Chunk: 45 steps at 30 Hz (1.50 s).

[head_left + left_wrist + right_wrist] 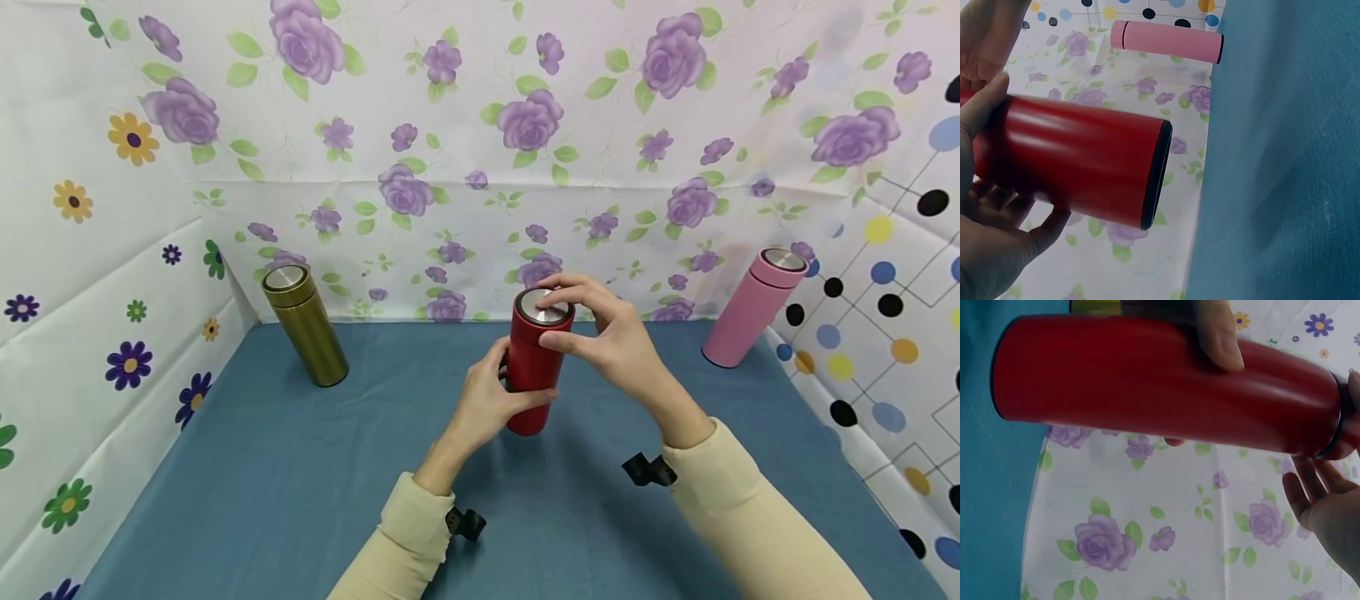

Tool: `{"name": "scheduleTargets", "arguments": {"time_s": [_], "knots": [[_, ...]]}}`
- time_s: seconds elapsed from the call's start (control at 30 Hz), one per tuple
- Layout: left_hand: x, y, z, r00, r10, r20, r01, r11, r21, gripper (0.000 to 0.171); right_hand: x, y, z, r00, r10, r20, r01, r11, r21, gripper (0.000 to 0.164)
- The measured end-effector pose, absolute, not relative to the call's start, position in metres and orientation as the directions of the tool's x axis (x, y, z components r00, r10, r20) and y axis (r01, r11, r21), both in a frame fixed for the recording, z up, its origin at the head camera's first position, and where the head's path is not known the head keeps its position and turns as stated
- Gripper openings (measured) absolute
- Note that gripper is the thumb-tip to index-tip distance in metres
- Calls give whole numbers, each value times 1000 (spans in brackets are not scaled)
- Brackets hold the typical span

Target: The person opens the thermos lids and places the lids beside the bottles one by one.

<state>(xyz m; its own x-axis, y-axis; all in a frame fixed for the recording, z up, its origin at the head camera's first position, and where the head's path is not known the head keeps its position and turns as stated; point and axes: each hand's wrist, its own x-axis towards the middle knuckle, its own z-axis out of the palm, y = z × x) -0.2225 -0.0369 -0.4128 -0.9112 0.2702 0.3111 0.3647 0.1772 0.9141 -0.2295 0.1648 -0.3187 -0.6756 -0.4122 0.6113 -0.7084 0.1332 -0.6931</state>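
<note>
A red vacuum flask [534,367] with a steel-topped lid [545,307] is held up over the blue table, nearly upright in the head view. My left hand [483,400] grips its body, thumb across the near side and fingers round the far side. At the top, my right hand [600,329] holds the lid between the thumb and the fingers, which reach over the rim. The left wrist view shows the flask's dark base [1157,175] off the table. In the right wrist view a dark ring [1334,415] marks the join below the lid.
An olive-gold flask [307,329] stands at the back left of the table [300,500], and a pink flask [752,312] at the back right. Flowered cloth [405,250] hangs behind the table, with patterned cloths at both sides. Small black cameras sit at both wrists.
</note>
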Motion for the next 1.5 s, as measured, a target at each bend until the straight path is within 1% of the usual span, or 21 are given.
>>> {"name": "scheduleTargets", "arguments": {"time_s": [0.1, 0.23, 0.4, 0.63, 0.73, 1.1, 1.2, 1.33, 1.5], "knots": [[-222, -39, -413, -905, 305, 295, 354, 160, 921, 73, -230, 169, -316, -678, -454, 578, -686, 108, -720, 35], [-221, -41, -413, -894, 347, 284, 350, 146, 925, 72, -233, 174, -313, -663, -502, 555, -670, 66, -740, 32], [-221, -41, -411, -892, 347, 289, 352, 136, 926, 72, -232, 175, -312, -663, -510, 547, -664, 65, -745, 32], [-222, -40, -411, -909, 270, 319, 367, 152, 918, 75, -224, 164, -313, -693, -430, 579, -697, 197, -689, 37], [-222, -40, -412, -916, 238, 324, 368, 173, 914, 75, -222, 156, -315, -696, -385, 606, -710, 241, -661, 37], [-220, -37, -413, -914, 215, 343, 385, 195, 902, 76, -217, 134, -327, -690, -230, 686, -721, 305, -623, 42], [-220, -37, -412, -914, 217, 342, 383, 191, 903, 75, -215, 133, -327, -683, -210, 700, -727, 290, -622, 43], [-219, -37, -411, -910, 231, 344, 388, 182, 904, 74, -214, 137, -325, -684, -216, 696, -729, 237, -643, 42], [-219, -39, -409, -904, 260, 338, 386, 164, 908, 73, -216, 146, -321, -691, -277, 668, -720, 169, -673, 40]]}}
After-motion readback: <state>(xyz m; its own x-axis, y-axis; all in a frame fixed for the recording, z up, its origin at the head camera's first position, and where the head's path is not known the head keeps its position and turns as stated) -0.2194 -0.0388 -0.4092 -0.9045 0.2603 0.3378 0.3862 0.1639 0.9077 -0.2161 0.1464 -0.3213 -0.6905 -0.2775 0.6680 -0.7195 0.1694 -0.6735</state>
